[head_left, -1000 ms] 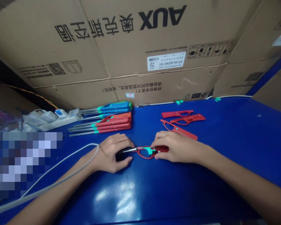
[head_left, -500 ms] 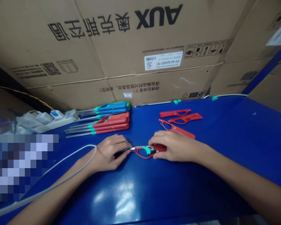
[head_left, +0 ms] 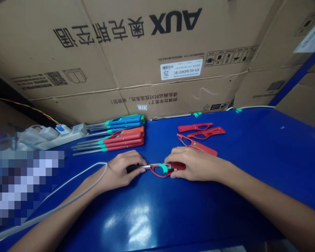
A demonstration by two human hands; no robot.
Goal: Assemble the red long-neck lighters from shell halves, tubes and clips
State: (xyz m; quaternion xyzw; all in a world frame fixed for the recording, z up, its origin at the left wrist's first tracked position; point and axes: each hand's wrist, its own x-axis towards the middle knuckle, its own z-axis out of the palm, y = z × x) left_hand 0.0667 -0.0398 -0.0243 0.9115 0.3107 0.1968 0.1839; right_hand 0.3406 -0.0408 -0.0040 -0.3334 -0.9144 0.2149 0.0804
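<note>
A half-built red lighter with a teal trigger lies flat on the blue table between my hands. My left hand is curled over its metal tube end and pinches it. My right hand covers the red handle and presses it onto the table. Thin white wires run along the top of the lighter. Three loose red handle shells lie just beyond my right hand.
A stack of finished long lighters, blue and red with teal parts, lies at the back left. A white power strip and a white cable are at the left. Big cardboard boxes wall off the back.
My left hand's fingers have drawn in closer around the tube end. The view has shifted slightly; the lighter and my right hand stay where they were.
</note>
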